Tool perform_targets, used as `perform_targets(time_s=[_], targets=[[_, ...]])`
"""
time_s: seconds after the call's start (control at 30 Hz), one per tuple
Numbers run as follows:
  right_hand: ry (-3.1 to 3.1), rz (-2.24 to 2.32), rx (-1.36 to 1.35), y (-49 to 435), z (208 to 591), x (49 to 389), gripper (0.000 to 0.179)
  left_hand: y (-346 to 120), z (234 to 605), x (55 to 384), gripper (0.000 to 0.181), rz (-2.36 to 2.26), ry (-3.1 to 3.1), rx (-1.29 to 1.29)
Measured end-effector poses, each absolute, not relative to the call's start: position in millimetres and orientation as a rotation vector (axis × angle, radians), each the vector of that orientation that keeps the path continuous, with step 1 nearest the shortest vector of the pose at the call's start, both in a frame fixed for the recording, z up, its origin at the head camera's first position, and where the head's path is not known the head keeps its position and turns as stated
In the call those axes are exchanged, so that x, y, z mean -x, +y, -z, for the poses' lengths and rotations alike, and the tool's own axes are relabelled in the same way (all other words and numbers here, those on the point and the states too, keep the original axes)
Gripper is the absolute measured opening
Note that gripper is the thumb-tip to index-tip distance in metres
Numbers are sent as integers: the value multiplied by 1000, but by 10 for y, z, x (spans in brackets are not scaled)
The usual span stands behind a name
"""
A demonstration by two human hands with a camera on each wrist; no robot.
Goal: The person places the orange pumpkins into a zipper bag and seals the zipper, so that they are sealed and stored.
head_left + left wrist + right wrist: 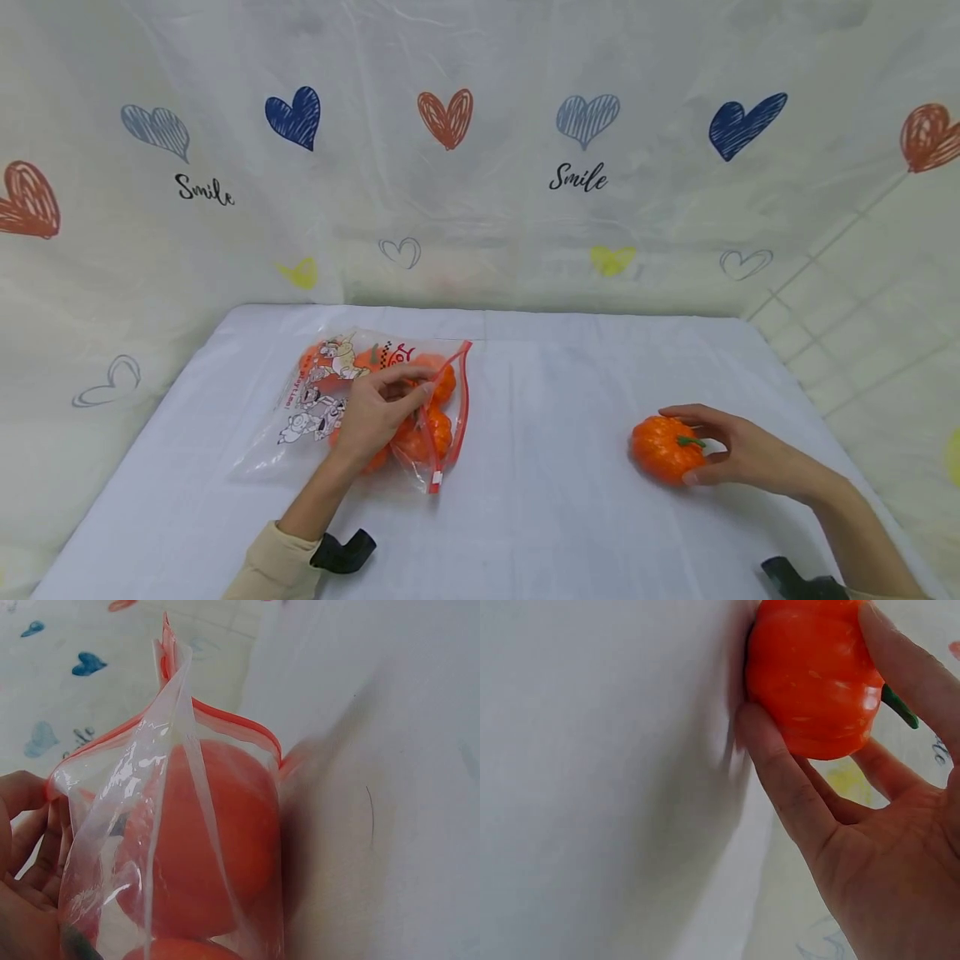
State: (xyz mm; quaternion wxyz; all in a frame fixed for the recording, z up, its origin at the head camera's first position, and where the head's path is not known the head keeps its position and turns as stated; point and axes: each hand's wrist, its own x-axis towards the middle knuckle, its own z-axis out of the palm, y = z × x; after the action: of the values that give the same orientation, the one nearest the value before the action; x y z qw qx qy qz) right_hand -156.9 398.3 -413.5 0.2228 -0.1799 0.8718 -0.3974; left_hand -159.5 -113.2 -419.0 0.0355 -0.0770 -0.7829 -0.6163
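A clear zip bag [311, 421] with printed cartoon animals lies on the left of the table, several orange toy pumpkins [442, 429] inside. My left hand [367, 417] pinches the upper edge of its mouth near the red zip [462, 400]. In the left wrist view the mouth gapes and one pumpkin [217, 832] sits close behind the film. To the right, a single orange toy pumpkin [660, 450] with a green stem rests on the table. The fingers and thumb of my right hand [757, 458] grip its sides, the stem [900, 706] pointing toward the palm.
A white cloth covers the table [540, 500]. Behind it hangs a pale sheet [510, 192] printed with hearts and the word Smile. Black wrist mounts [345, 552] show near both sleeves.
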Motion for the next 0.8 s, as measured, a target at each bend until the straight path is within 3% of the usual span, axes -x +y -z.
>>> perform_targets(time_s=[0.8], targets=[[2496, 1042, 510, 3273, 4170, 1667, 77, -1137, 4206, 1604, 24, 1879, -2407, 230]])
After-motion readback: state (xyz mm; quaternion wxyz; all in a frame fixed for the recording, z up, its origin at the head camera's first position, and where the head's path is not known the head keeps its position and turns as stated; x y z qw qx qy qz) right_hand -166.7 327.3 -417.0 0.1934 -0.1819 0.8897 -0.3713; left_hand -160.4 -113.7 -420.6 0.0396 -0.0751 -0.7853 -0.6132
